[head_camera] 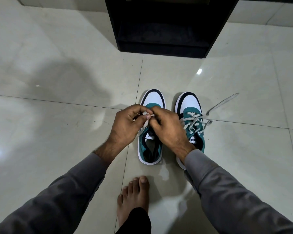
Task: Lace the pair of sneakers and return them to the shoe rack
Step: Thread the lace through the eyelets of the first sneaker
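Observation:
Two teal, white and black sneakers stand side by side on the tiled floor, toes pointing away from me. Over the left sneaker (150,149) my left hand (125,125) and my right hand (166,127) meet, both pinching its grey lace (144,114) above the tongue. Most of that lace is hidden by my fingers. The right sneaker (191,105) is loosely laced, and one end of its grey lace (223,103) trails out over the floor to the right.
The black shoe rack (161,46) stands just beyond the sneakers, its lowest shelf dark. My bare foot (134,196) rests on the glossy tiles right behind the left sneaker. Pale floor tiles (57,115) spread to both sides.

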